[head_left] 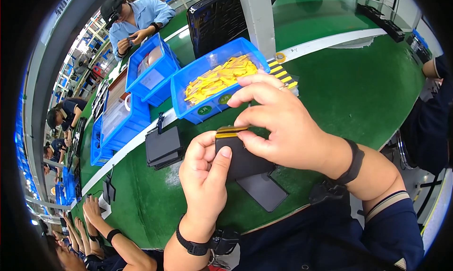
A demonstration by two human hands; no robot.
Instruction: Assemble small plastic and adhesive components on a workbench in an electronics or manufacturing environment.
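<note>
My left hand grips a flat, black rectangular piece by its left side, thumb on its face and fingers behind. Along the piece's upper edge runs a yellow-and-black strip. My right hand pinches that strip's right end between thumb and index finger; the other fingers are curled above. Beneath the held piece, a dark flat panel lies on the green table. Left of my left hand sits a small stack of black flat pieces.
A blue bin full of yellow strips stands just beyond my hands. More blue bins line up to its left. A yellow tape roll lies near a grey post. Co-workers sit across the table and on both sides.
</note>
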